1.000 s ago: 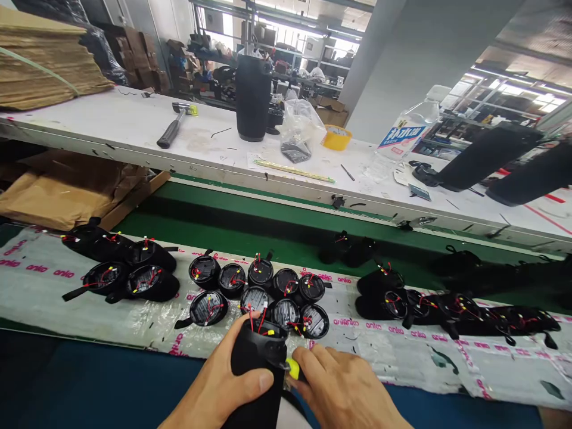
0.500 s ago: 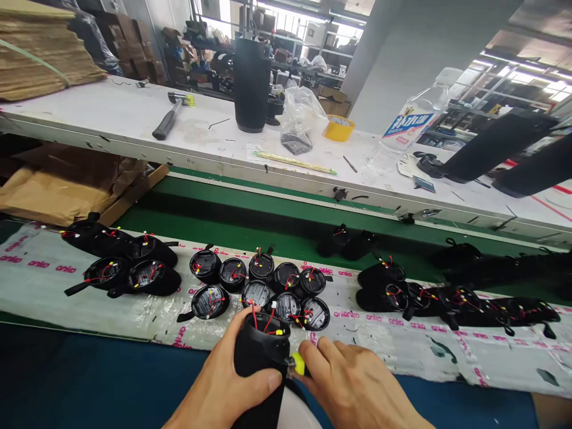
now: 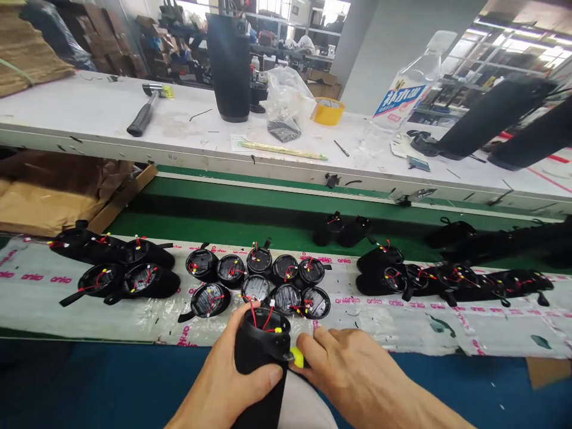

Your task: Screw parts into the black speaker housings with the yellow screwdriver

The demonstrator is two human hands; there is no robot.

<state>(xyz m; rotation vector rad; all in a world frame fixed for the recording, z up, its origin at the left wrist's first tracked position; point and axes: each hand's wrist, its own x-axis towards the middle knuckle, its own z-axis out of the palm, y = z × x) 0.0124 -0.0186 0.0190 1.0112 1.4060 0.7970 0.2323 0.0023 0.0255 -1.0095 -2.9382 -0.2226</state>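
Note:
My left hand (image 3: pixel 239 375) is wrapped around a black cylindrical housing (image 3: pixel 261 390), thumb across its front. The housing stands nearly upright with its open top toward me. Red wires with white and yellow connectors stick out of that opening. At the right side of its rim, my right hand (image 3: pixel 353 369) is closed on a tool with a bright yellow part (image 3: pixel 297 357). The rest of the tool is hidden by the fingers, so its kind is unclear. Similar housings (image 3: pixel 210 300) with wires stand in a group just beyond my hands.
More black housings lie left (image 3: pixel 147 283) and right (image 3: pixel 393 280) on the plastic-covered bench (image 3: pixel 348 322). The white shelf (image 3: pixel 179 134) above holds a hammer (image 3: pixel 145 110), a tall black cylinder (image 3: pixel 229 68), yellow tape (image 3: pixel 328 111) and a plastic bottle (image 3: pixel 404 89). An open carton (image 3: pixel 67 190) sits at left.
The camera view has tilted and shifted slightly, so the shelf appears higher and further left. Both hands keep their grip on the housing and the yellow tool, with little visible motion.

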